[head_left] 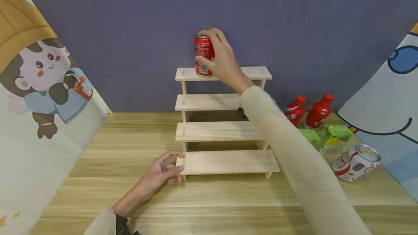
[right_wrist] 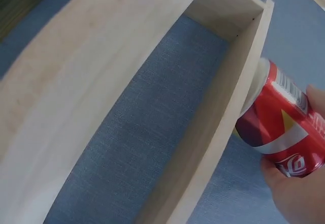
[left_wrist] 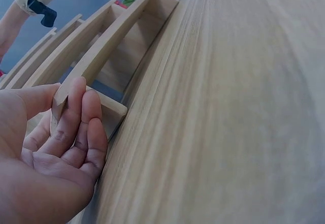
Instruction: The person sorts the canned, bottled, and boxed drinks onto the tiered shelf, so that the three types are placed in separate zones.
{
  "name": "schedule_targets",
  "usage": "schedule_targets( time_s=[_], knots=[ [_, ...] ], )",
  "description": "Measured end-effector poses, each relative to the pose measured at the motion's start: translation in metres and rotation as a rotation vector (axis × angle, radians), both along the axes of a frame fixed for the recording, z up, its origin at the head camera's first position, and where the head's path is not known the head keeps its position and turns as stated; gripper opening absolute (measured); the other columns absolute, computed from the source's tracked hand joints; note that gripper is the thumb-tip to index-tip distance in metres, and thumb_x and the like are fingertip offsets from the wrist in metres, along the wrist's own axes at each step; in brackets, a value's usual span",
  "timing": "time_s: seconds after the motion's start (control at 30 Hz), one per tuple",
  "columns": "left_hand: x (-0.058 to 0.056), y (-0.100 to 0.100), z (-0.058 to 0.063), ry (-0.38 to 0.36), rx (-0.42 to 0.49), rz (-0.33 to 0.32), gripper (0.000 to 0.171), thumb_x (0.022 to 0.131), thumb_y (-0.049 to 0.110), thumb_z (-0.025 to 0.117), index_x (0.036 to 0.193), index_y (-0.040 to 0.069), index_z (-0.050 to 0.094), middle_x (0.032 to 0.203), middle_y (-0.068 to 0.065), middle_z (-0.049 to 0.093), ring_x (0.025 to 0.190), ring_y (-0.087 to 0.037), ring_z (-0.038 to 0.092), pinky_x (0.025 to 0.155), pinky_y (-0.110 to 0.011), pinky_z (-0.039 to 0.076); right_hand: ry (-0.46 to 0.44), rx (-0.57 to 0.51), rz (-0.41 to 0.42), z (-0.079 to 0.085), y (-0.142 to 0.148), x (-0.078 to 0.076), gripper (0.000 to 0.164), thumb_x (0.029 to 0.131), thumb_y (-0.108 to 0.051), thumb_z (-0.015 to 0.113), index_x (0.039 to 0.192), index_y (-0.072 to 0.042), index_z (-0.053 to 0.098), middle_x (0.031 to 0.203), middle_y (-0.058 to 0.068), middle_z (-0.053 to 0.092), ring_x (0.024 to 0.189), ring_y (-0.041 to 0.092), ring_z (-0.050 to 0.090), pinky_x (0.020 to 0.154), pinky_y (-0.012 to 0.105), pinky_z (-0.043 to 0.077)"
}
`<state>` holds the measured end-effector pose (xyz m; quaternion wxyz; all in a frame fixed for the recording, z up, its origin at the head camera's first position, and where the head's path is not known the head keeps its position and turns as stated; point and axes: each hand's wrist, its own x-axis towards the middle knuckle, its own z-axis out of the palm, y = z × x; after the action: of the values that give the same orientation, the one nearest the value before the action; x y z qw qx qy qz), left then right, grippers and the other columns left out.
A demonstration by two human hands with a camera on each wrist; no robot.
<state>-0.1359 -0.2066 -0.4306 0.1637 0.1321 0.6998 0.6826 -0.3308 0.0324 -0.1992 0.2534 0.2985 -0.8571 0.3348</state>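
A red soda can [head_left: 201, 52] is upright at the top tier of a stepped wooden display rack [head_left: 225, 162], left of its middle. My right hand [head_left: 225, 61] grips this can from its right side, thumb in front and fingers over the upper part. In the right wrist view, the can's [right_wrist: 284, 117] base is at the edge of the top board [right_wrist: 223, 117]; whether it bears its full weight there I cannot tell. With thumb and fingers my left hand [head_left: 160, 172] pinches the left end of the lowest board, also seen in the left wrist view.
Right of the rack are two red bottles [head_left: 318, 111] with red caps, green drink cartons [head_left: 337, 133] and a tilted white-and-red can [head_left: 356, 162]. A dark blue-grey wall [head_left: 137, 46] stands behind. Cartoon-printed panels [head_left: 39, 119] flank the wood-grain table [head_left: 130, 137].
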Motion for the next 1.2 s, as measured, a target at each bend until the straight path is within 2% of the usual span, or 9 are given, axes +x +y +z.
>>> schedule_targets(
  time_s=[0.13, 0.3, 0.37, 0.47, 0.53, 0.67, 0.9, 1.2],
  knots=[
    [-0.001, -0.001, 0.0, 0.005, -0.004, -0.004, 0.043, 0.1, 0.02, 0.062, 0.138, 0.007, 0.044, 0.075, -0.007, 0.071, 0.076, -0.025, 0.07, 0.081, -0.04, 0.056, -0.032, 0.026, 0.009, 0.003, 0.002, 0.001, 0.073, 0.089, -0.032, 0.075, 0.151, -0.019, 0.039, 0.156, 0.001, 0.031, 0.133, 0.016, 0.044, 0.101, 0.03, 0.045],
    [-0.001, -0.005, -0.001, 0.01, -0.019, 0.006, 0.043, 0.1, 0.019, 0.062, 0.137, 0.007, 0.045, 0.075, -0.007, 0.071, 0.076, -0.024, 0.069, 0.082, -0.039, 0.056, -0.094, 0.046, 0.022, 0.004, 0.005, 0.002, 0.09, 0.089, -0.036, 0.075, 0.159, -0.034, 0.018, 0.164, -0.003, 0.017, 0.143, 0.017, 0.034, 0.109, 0.034, 0.039],
    [0.0, -0.007, -0.001, 0.013, -0.026, 0.009, 0.042, 0.1, 0.019, 0.062, 0.137, 0.007, 0.045, 0.075, -0.007, 0.071, 0.076, -0.025, 0.069, 0.082, -0.039, 0.056, -0.088, 0.046, 0.029, 0.001, 0.005, 0.003, 0.095, 0.089, -0.039, 0.073, 0.159, -0.038, 0.008, 0.164, -0.004, 0.015, 0.144, 0.015, 0.033, 0.111, 0.034, 0.037],
    [0.001, -0.009, -0.002, 0.017, -0.03, 0.004, 0.042, 0.1, 0.019, 0.062, 0.137, 0.008, 0.045, 0.075, -0.007, 0.071, 0.076, -0.025, 0.069, 0.082, -0.038, 0.055, -0.04, 0.044, 0.042, -0.005, 0.006, 0.005, 0.097, 0.09, -0.042, 0.072, 0.16, -0.036, 0.004, 0.163, -0.001, 0.018, 0.143, 0.015, 0.034, 0.112, 0.033, 0.035],
    [0.001, -0.01, -0.003, 0.025, -0.03, -0.005, 0.042, 0.1, 0.018, 0.061, 0.137, 0.007, 0.044, 0.076, -0.007, 0.071, 0.077, -0.025, 0.069, 0.082, -0.038, 0.055, -0.001, 0.051, 0.053, -0.007, 0.008, 0.007, 0.096, 0.091, -0.041, 0.071, 0.16, -0.032, 0.006, 0.162, 0.0, 0.022, 0.141, 0.014, 0.036, 0.111, 0.032, 0.036],
    [0.0, -0.011, -0.004, 0.033, -0.027, -0.014, 0.041, 0.101, 0.017, 0.06, 0.137, 0.006, 0.044, 0.076, -0.007, 0.071, 0.078, -0.025, 0.069, 0.082, -0.038, 0.055, 0.034, 0.077, 0.045, -0.007, 0.013, 0.015, 0.088, 0.093, -0.041, 0.069, 0.16, -0.033, 0.012, 0.16, -0.002, 0.026, 0.141, 0.013, 0.036, 0.111, 0.034, 0.036],
    [0.0, -0.015, -0.003, 0.029, -0.024, -0.011, 0.042, 0.101, 0.017, 0.059, 0.138, 0.006, 0.043, 0.076, -0.006, 0.071, 0.078, -0.025, 0.069, 0.083, -0.039, 0.055, 0.078, 0.098, 0.013, -0.01, 0.028, 0.024, 0.078, 0.095, -0.038, 0.067, 0.158, -0.034, 0.022, 0.158, -0.002, 0.031, 0.144, 0.013, 0.031, 0.115, 0.039, 0.031],
    [0.001, -0.02, -0.003, 0.031, -0.044, -0.005, 0.043, 0.101, 0.017, 0.059, 0.139, 0.007, 0.043, 0.076, -0.007, 0.071, 0.079, -0.025, 0.068, 0.082, -0.038, 0.055, 0.17, 0.087, 0.025, -0.016, 0.044, 0.033, 0.071, 0.094, -0.034, 0.069, 0.155, -0.024, 0.034, 0.154, 0.001, 0.039, 0.142, 0.013, 0.033, 0.116, 0.036, 0.028]
  ],
)
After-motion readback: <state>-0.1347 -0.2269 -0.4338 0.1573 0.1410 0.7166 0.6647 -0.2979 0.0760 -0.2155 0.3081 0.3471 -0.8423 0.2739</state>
